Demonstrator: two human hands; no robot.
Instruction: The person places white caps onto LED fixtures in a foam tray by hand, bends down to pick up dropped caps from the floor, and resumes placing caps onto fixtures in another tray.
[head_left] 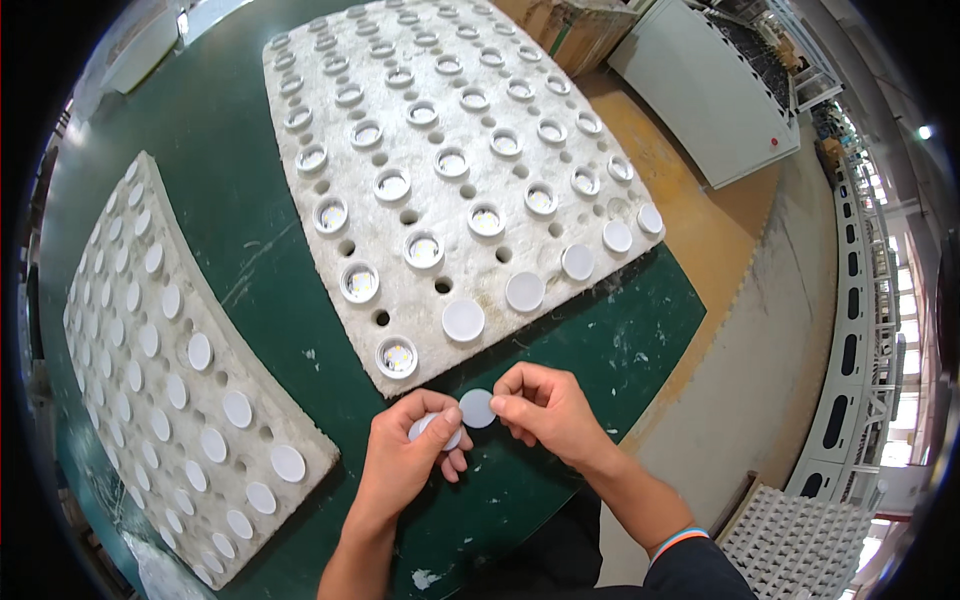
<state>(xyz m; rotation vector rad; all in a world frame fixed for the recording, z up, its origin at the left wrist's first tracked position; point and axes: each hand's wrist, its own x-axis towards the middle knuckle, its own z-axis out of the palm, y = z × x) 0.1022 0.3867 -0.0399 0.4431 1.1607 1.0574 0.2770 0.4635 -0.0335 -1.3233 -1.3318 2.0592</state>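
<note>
My left hand [400, 450] is closed around one or more round white covers [428, 428], partly hidden by the thumb and fingers. Between the hands is a single flat white disc [477, 409], its right edge pinched by my right hand [550, 412] and its left edge close to my left thumb. Just beyond them lies a large white foam board [400, 290] with rows of round lamp housings. Most are uncovered, such as the near-left lamp housing [397, 357] with yellow LED chips showing. Along the near edge, several housings carry white covers, including one cover [463, 320].
A second foam board [235, 500], full of white-capped lamps, lies at the left of the green table [220, 150]. Beyond the table's right edge stand a pale cabinet [700, 90] and a cardboard box [570, 30]. A white gridded stack [800, 535] sits at lower right.
</note>
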